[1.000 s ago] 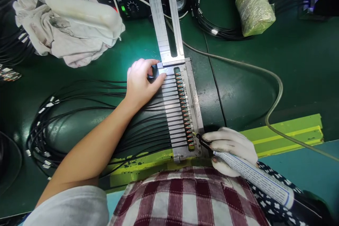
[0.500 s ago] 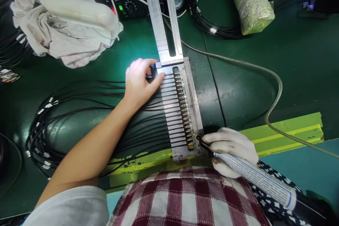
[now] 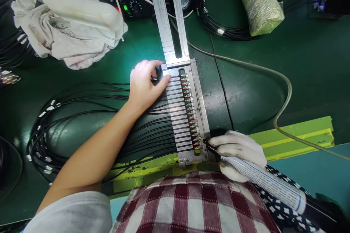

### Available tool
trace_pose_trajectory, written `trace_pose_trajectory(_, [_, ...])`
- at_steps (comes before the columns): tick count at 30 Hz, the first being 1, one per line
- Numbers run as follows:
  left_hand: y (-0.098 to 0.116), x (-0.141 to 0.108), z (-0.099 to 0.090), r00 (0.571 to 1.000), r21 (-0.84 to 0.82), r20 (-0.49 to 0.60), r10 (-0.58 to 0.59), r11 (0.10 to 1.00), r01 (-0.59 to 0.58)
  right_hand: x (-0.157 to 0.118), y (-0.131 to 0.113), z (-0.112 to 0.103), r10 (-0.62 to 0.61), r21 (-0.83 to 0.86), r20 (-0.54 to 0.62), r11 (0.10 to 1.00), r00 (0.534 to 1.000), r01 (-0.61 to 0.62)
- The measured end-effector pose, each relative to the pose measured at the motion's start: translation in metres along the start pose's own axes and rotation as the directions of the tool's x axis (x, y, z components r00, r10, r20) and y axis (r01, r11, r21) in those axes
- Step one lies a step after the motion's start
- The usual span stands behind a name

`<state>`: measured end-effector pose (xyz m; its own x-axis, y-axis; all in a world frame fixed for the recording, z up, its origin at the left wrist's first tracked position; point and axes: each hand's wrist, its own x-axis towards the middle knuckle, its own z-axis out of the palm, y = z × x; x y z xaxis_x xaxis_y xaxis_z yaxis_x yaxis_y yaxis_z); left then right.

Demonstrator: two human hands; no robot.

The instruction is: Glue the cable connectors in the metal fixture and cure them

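A flat metal fixture [image 3: 177, 127] lies in front of me, holding a row of black cables [image 3: 153, 125] side by side, their stripped ends and small connectors [image 3: 191, 111] over a slot. My bare left hand [image 3: 147, 83] grips the fixture's upper left corner, thumb on top and fingertips at the far edge. In my white-gloved right hand [image 3: 239, 153] is a thick marker-like pen [image 3: 268, 178] with a white barrel, small blue print and a black front. Its fine tip touches or nearly touches the connectors near the fixture's lower end; I cannot tell which.
A slotted metal bar [image 3: 161, 18] extends from the fixture's far end. Behind are a black control box [image 3: 133, 5], a stained cloth [image 3: 76, 51] with a white tubular part, coiled cables [image 3: 218, 32] and a film-wrapped block [image 3: 261, 11]. A grey hose [image 3: 254, 66] crosses on the right.
Both hands, the pen and the fixture hold almost the same positions; the whole view has shifted only very slightly.
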<state>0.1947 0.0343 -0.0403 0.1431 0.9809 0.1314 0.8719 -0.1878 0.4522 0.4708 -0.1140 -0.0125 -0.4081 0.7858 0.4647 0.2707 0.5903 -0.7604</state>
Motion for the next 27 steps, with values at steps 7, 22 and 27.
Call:
trace_pose_trajectory(7, [0.0013, 0.0001, 0.0001, 1.000, -0.005, -0.007, 0.001, 1.000, -0.001, 0.0027, -0.0005, 0.0003, 0.002, -0.022, -0.002, 1.000, 1.000, -0.002])
trace_pose_trajectory(22, [-0.0016, 0.0006, 0.0018, 1.000, 0.005, -0.014, 0.021, 1.000, -0.021, 0.0022, -0.0038, -0.0003, 0.030, -0.053, 0.001, 0.998, 1.000, -0.029])
trace_pose_trajectory(27, [-0.0013, 0.0000, 0.0019, 1.000, -0.002, -0.018, 0.022, 1.000, -0.022, -0.0002, -0.0012, 0.0003, 0.006, -0.040, 0.004, 0.999, 1.000, -0.006])
